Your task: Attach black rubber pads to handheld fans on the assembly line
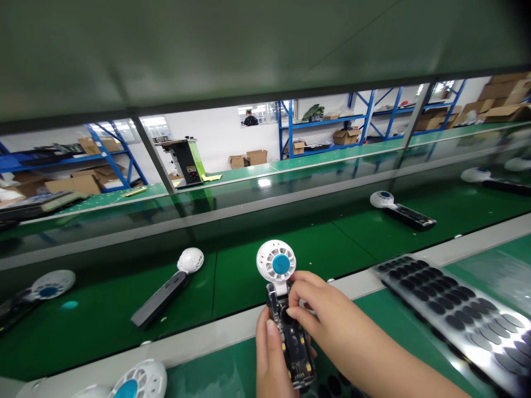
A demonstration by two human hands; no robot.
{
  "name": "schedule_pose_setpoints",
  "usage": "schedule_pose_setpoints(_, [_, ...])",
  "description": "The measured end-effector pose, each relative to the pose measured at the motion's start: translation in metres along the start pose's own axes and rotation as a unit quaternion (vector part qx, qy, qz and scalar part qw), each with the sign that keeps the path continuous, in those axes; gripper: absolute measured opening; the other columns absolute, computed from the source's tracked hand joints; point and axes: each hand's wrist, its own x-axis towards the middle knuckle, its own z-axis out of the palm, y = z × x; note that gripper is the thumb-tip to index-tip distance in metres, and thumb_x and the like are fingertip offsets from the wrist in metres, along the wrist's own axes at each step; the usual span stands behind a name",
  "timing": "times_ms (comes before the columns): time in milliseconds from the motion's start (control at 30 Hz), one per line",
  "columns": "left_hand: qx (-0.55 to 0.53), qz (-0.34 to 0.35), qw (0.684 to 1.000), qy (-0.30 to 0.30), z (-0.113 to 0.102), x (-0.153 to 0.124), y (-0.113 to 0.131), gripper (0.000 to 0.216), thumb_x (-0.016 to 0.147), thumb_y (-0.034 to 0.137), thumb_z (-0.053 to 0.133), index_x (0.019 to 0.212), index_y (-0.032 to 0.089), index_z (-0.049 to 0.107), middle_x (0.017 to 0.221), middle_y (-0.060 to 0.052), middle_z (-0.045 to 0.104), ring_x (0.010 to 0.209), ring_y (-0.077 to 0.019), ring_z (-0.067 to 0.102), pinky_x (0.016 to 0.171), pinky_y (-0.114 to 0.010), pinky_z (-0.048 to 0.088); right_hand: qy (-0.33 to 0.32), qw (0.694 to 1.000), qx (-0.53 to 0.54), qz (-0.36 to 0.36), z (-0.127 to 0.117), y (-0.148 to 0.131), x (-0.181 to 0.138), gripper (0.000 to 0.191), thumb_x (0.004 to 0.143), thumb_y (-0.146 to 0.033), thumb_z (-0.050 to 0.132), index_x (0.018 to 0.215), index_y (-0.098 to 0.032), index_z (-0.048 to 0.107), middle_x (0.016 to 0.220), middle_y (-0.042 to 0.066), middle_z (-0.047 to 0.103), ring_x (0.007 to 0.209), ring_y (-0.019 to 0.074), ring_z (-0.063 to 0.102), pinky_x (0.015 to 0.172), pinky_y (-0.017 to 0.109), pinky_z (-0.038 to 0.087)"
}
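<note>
A white-and-black plastic handheld fan point(295, 338), with a slotted round head and a blue centre, is held head-up and slightly tilted above the boundary between the green conveyor belt point(240, 271) and the near green worktop point(207, 370). The left hand point(271, 359) forms the supporting grip: thumb and fingers close around the dark, partly transparent body from below and the left. The right hand point(323, 304) reaches in from the right, thumb and index finger drawn near each other at the upper body, touching it beside a dark round spot point(285, 316). Whether these fingertips pinch a separate piece or merely press the surface cannot be told. For sound handling, the left grip should bear the load low on the body, leaving the upper face free; the right fingertips should work squarely to that face, with light, even pressure, and stay off the slotted head and narrow neck, which would probably tolerate side load poorly. Tilting the face further toward the eyes would help, since the right fingers partly mask the contact. Right of the hands lies a glossy sheet of black round pads point(442, 298); farther left, a grey-handled fan point(164, 298) rests on the belt.
</note>
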Motion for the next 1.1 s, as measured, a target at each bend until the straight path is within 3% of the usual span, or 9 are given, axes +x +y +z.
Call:
schedule_pose_setpoints(267, [-0.002, -0.009, 1.000, 0.007, -0.001, 0.002, -0.001, 0.047, 0.079, 0.049, 0.048, 0.118, 0.023, 0.045, 0.093, -0.006, 0.067, 0.093, -0.0213, 0.062, 0.066, -0.021, 0.050, 0.082, 0.995, -0.063, -0.016, 0.006, 0.005, -0.001, 0.011, 0.078, -0.017, 0.045, 0.072, -0.023, 0.050, 0.112, 0.000, 0.050, 0.097, 0.0214, 0.050, 0.075, 0.034, 0.043])
schedule_pose_setpoints(333, [0.001, -0.006, 1.000, -0.002, -0.002, 0.003, -0.003, 0.051, 0.079, 0.051, 0.047, 0.120, 0.022, 0.043, 0.083, -0.006, 0.068, 0.085, -0.0227, 0.064, 0.064, -0.025, 0.050, 0.100, 0.994, 0.019, 0.041, 0.010, 0.010, 0.000, 0.009, 0.077, -0.023, 0.050, 0.085, -0.026, 0.048, 0.111, 0.002, 0.051, 0.093, 0.0213, 0.053, 0.067, 0.031, 0.046])
schedule_pose_setpoints(433, [0.024, 0.005, 1.000, -0.009, -0.003, 0.003, -0.003, 0.061, 0.076, 0.057, 0.046, 0.124, 0.020, 0.041, 0.077, -0.007, 0.068, 0.078, -0.0254, 0.065, 0.063, -0.030, 0.051, 0.005, 0.964, 0.241, 0.108, 0.017, 0.018, 0.000, 0.032, 0.079, -0.032, 0.049, 0.109, -0.026, 0.040, 0.102, 0.003, 0.056, 0.077, 0.0181, 0.059, 0.049, 0.023, 0.044])
schedule_pose_setpoints(567, [0.067, 0.042, 0.997, 0.023, -0.006, 0.004, -0.005, 0.063, 0.072, 0.061, 0.048, 0.120, 0.020, 0.047, 0.097, -0.010, 0.066, 0.087, -0.0271, 0.063, 0.066, -0.030, 0.051, -0.083, 0.919, 0.379, 0.071, 0.018, 0.019, -0.002, 0.039, 0.082, -0.024, 0.048, 0.121, -0.024, 0.039, 0.097, 0.001, 0.061, 0.087, 0.0156, 0.058, 0.079, 0.029, 0.045])
schedule_pose_setpoints(800, [0.112, 0.168, 0.979, 0.013, 0.001, 0.001, -0.003, 0.057, 0.080, 0.051, 0.041, 0.128, 0.020, 0.032, 0.120, -0.013, 0.053, 0.107, -0.0269, 0.053, 0.085, -0.034, 0.043, -0.008, 0.924, 0.383, 0.000, 0.019, 0.021, 0.002, 0.046, 0.081, -0.026, 0.052, 0.124, -0.020, 0.037, 0.120, 0.007, 0.054, 0.111, 0.0181, 0.050, 0.097, 0.032, 0.036])
schedule_pose_setpoints(900, [0.255, 0.380, 0.889, 0.016, 0.002, -0.003, 0.028, 0.043, 0.082, 0.036, 0.044, 0.123, 0.024, 0.040, 0.132, -0.011, 0.043, 0.121, -0.0251, 0.038, 0.096, -0.036, 0.032, 0.076, 0.949, 0.306, -0.013, 0.020, 0.038, 0.015, 0.045, 0.082, -0.027, 0.049, 0.124, -0.020, 0.034, 0.123, 0.008, 0.052, 0.113, 0.0177, 0.049, 0.096, 0.031, 0.038])
schedule_pose_setpoints(1000, [0.503, 0.498, 0.704, 0.047, -0.007, 0.013, 0.084, 0.035, 0.081, 0.033, 0.045, 0.112, 0.022, 0.056, 0.136, -0.010, 0.038, 0.131, -0.0285, 0.017, 0.104, -0.043, 0.013, 0.114, 0.962, 0.249, 0.015, 0.019, 0.061, 0.038, 0.041, 0.087, -0.028, 0.041, 0.125, -0.017, 0.031, 0.119, 0.009, 0.056, 0.107, 0.0179, 0.055, 0.090, 0.031, 0.044])
schedule_pose_setpoints(1067, [0.685, 0.344, 0.639, 0.068, -0.017, 0.038, 0.122, 0.043, 0.083, 0.032, 0.040, 0.122, 0.014, 0.047, 0.142, -0.015, 0.025, 0.133, -0.0300, 0.007, 0.105, -0.046, 0.010, 0.130, 0.965, 0.227, 0.032, 0.017, 0.074, 0.059, 0.039, 0.088, -0.026, 0.041, 0.124, -0.015, 0.033, 0.114, 0.009, 0.057, 0.101, 0.0187, 0.058, 0.086, 0.034, 0.046])
schedule_pose_setpoints(1100, [0.708, 0.283, 0.644, 0.067, -0.023, 0.053, 0.139, 0.044, 0.083, 0.031, 0.042, 0.122, 0.012, 0.047, 0.140, -0.019, 0.028, 0.132, -0.0341, 0.011, 0.102, -0.050, 0.015, 0.136, 0.967, 0.212, 0.039, 0.016, 0.080, 0.071, 0.036, 0.088, -0.026, 0.043, 0.123, -0.016, 0.037, 0.112, 0.009, 0.058, 0.097, 0.0188, 0.059, 0.084, 0.036, 0.047])
